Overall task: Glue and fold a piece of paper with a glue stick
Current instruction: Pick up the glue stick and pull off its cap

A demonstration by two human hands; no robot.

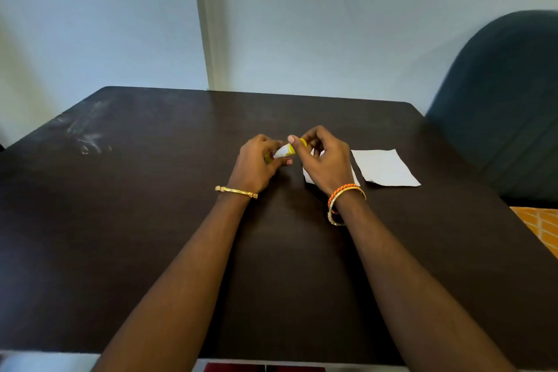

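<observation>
Dark tabletop [151, 220] against a pale wall, seen from the head camera. Left hand [255, 163] grips the body of the glue stick [283, 150]; right hand [324, 157] pinches its yellow cap end (on or off, I cannot tell). White paper [386, 167] lies flat, just right of the hands, apparently unglued and unfolded. Judging by this, gluing and folding both remain.

A dark brown wooden tabletop [151, 220] carries two white paper sheets [386, 167] right of its centre, pale scuff marks [87, 136] toward its far-left corner.
</observation>
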